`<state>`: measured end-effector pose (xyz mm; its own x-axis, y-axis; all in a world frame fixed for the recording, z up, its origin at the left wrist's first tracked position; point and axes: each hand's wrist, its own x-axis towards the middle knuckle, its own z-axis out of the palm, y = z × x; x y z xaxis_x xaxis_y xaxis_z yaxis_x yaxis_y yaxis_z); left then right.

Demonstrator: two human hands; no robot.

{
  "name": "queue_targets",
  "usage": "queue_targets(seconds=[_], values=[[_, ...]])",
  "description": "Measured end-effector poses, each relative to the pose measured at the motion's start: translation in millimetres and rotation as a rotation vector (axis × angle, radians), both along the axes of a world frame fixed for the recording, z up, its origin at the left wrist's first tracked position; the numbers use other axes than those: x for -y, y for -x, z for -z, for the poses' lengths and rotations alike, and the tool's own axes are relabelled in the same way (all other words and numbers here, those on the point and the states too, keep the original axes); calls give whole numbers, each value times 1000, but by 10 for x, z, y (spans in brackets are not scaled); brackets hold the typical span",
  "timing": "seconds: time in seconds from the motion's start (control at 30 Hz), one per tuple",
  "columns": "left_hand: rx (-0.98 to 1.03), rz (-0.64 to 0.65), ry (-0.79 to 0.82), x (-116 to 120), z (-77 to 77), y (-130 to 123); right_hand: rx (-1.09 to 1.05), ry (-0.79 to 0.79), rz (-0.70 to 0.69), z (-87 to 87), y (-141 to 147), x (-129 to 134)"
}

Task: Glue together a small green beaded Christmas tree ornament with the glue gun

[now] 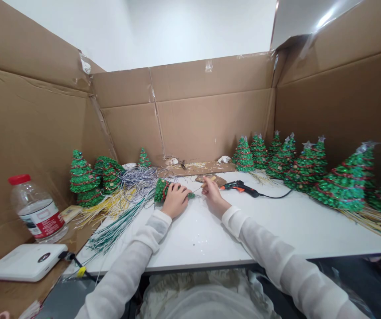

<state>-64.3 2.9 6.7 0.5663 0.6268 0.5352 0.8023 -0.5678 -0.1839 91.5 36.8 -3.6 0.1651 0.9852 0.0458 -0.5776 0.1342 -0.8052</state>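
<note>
My left hand is wrapped over a small green Christmas tree lying on its side on the white board, its tip pointing right. Close to that tip, my right hand is closed in a pinch on a thin stick-like tool, whose exact shape is too small to tell. Just behind and right of my right hand are a brown pad and a black and orange glue gun with its cable running right.
Decorated trees line the right side; others stand at the left. Bundles of green wires, yellow strands and tangled pale wires spread on the left. A red-capped bottle and white box sit far left. Cardboard walls surround the board.
</note>
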Motion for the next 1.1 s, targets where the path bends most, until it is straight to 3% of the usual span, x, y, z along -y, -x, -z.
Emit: queue_targets(seconds=[0.33,0.83,1.1], values=[[1,-9,14,9,-10,-5,53,-27,21,-34,-1,1],[-5,-13,-2,-7,11,-3,37,-124,-83,-43,-36,36],[-3,-7,2,-6,2,-2,-13,-24,-119,-37,-46,7]])
